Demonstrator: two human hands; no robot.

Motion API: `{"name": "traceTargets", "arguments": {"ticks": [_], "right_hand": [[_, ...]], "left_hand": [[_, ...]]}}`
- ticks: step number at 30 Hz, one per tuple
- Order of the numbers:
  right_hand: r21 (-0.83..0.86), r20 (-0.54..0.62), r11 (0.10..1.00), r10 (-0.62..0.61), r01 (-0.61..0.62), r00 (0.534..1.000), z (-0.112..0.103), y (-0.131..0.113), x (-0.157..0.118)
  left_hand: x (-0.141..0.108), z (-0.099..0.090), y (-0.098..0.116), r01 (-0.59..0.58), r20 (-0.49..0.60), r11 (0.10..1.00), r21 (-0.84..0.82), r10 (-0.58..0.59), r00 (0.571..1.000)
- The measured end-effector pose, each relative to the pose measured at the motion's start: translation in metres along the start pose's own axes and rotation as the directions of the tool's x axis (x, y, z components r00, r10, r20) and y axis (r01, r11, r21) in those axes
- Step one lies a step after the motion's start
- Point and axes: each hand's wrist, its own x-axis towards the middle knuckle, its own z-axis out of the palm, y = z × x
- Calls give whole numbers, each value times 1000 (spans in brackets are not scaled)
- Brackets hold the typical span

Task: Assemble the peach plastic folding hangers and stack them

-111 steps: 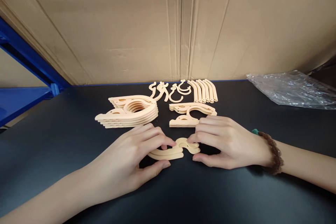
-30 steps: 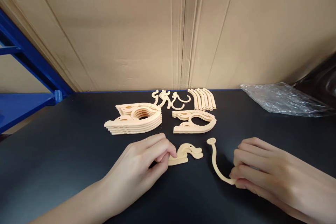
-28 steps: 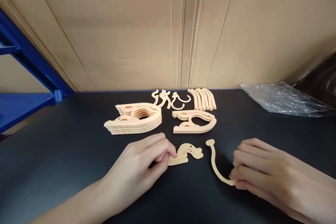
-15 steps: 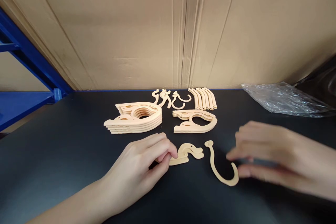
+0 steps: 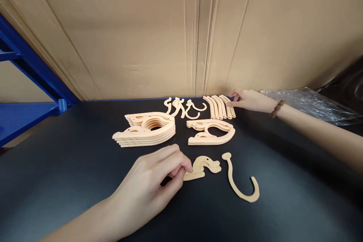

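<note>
My left hand (image 5: 161, 174) is closed in a pinch at the left end of a cream plastic hanger body piece (image 5: 204, 162), low over the black table. Its fingers hide the end they hold. To the right of that piece lies a loose cream hanger hook (image 5: 241, 191), curved end toward me. My right hand (image 5: 246, 100) reaches to the back, thumb and fingers apart, at the right end of a row of curved cream hanger arms (image 5: 217, 107). Its fingertips are at the outermost arm; whether they touch it I cannot tell.
A tall stack of folded hangers (image 5: 147, 136) stands at centre left, a shorter stack (image 5: 211, 138) right of it. Several small hooks (image 5: 193, 111) lie behind. Clear plastic wrap (image 5: 306, 102) is at back right, a blue metal frame (image 5: 36, 60) at left, cardboard (image 5: 127, 38) behind.
My right hand has moved from beside the loose hook up and away to the row of hanger arms at the back. My left hand stays in place with its piece.
</note>
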Motion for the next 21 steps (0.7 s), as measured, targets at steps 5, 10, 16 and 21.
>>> {"name": "traceTargets", "arguments": {"ticks": [5,10,16,21], "right_hand": [[-27,8,999,46,-46,999,-6,2,-4],[-63,0,994,91,-91,996,-6,1,-10],[-64,-32,989,128,-130,991,-2,9,-20],[20,-127,994,111,-109,986,-18,9,-42]], "left_hand": [[0,0,1,-9,-8,1000,-3,9,1000],[0,-1,1,-14,-2,1000,8,14,1000],[-1,0,0,-25,-4,1000,11,25,1000],[-2,0,0,-48,-2,999,11,48,999]]}}
